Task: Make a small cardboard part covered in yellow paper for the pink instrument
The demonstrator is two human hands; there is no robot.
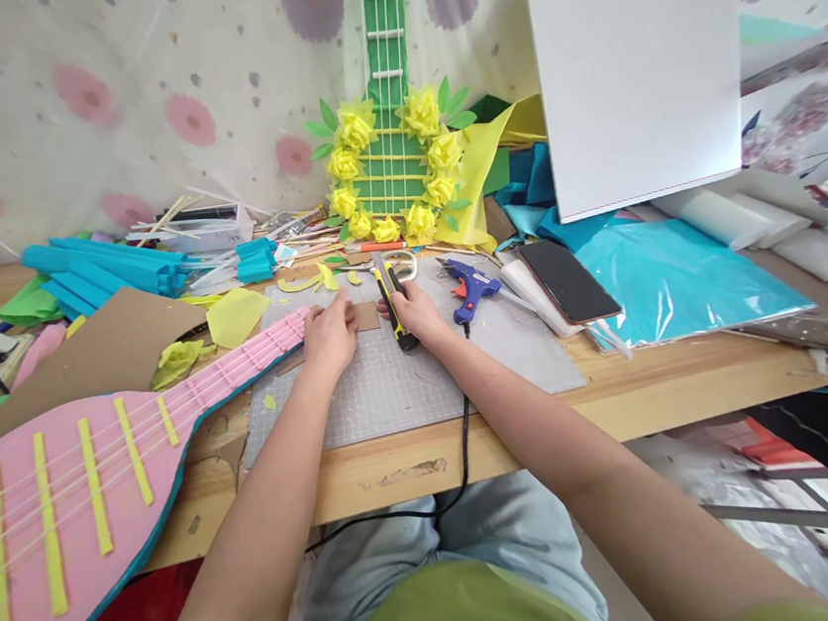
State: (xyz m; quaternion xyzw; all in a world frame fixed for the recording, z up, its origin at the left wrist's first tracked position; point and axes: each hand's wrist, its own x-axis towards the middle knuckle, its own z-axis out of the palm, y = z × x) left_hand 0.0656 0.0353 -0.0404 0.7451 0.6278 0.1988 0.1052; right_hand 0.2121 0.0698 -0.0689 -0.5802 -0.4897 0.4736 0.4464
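A yellow-and-black utility knife (pixel 394 313) is gripped in my right hand (pixel 421 316), its blade end pointing away from me over the grey cutting mat (pixel 393 393). Just left of it, a small brown cardboard piece (pixel 367 317) lies on the mat. The curled fingers of my left hand (pixel 330 338) hold this piece at its left side; the fingertips are partly hidden. Beside that hand is the neck end of a pink paper guitar (pixel 241 367) with yellow strips and white strings. White-handled scissors (pixel 403 265) rest behind the knife.
A blue glue gun (pixel 472 289) lies right of my hands, its black cord (pixel 465 434) trailing over the table edge. Behind stands a green guitar (pixel 390 169) with yellow flowers. A phone (pixel 569 280), blue wrapped sheets (pixel 686 274) and brown cardboard (pixel 101 351) surround the mat.
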